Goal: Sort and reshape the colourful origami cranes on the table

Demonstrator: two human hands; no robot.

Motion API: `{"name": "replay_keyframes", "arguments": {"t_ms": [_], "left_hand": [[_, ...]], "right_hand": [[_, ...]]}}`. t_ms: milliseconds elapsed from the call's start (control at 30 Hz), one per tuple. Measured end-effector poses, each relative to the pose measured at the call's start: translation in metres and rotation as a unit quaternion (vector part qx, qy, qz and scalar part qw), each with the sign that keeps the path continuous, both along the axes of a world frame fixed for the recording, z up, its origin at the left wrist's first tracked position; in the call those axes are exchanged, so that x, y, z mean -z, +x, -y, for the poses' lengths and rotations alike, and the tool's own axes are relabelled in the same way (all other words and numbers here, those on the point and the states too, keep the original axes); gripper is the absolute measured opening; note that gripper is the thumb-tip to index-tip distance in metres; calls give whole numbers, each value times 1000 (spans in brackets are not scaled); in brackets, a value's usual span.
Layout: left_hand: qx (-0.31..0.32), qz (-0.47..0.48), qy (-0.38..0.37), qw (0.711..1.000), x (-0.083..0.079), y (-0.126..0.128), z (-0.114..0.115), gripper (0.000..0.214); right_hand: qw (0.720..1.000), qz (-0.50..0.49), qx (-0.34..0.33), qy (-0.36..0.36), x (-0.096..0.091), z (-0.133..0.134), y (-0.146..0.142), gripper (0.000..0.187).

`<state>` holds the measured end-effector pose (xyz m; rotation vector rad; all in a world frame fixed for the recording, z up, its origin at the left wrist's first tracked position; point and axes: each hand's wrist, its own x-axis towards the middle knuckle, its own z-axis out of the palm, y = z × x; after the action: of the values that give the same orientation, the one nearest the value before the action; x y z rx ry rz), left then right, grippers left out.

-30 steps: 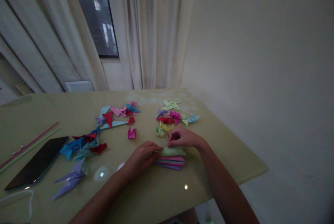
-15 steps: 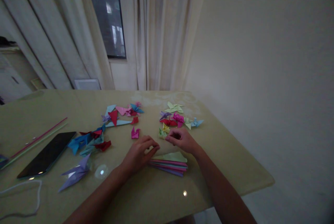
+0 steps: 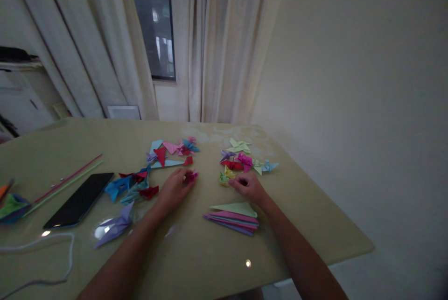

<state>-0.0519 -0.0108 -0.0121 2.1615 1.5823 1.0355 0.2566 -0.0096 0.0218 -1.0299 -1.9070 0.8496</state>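
Note:
My left hand [image 3: 175,189] is closed around a small magenta folded-paper piece [image 3: 191,177] at the table's middle; the fingers partly hide it. Curled into a pinch, my right hand [image 3: 250,187] has its fingertips against the edge of a small yellow and green folded-paper piece [image 3: 226,177]; whether anything is between them cannot be seen. Just beyond lie a red paper crane [image 3: 233,165], a magenta one [image 3: 245,161] and a pale green one [image 3: 240,145]. Nearer me, between my forearms, rests a fanned stack of folded paper [image 3: 233,218].
Left of my left hand lie a blue and red folded-paper pile [image 3: 131,185], a purple paper crane [image 3: 117,226], a phone [image 3: 80,200], two thin sticks [image 3: 70,179] and a white cable [image 3: 70,258]. More folded pieces [image 3: 171,148] lie farther back. A wall [image 3: 350,104] stands at right.
My left hand has moved left and away from me, from above the paper stack to the magenta piece, and closed on it. My right hand stays by the yellow and green piece. The view has shifted slightly.

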Motion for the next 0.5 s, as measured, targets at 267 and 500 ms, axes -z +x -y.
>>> {"name": "replay_keyframes", "arguments": {"t_ms": [267,500], "left_hand": [[11,21,-22,999,-3,8,4,16],[-3,25,-12,1000,-4,8,2,18]], "right_hand": [[998,-51,22,36,-1,3,-2,39],[994,71,-24,80,8,6,-5,48]]}}
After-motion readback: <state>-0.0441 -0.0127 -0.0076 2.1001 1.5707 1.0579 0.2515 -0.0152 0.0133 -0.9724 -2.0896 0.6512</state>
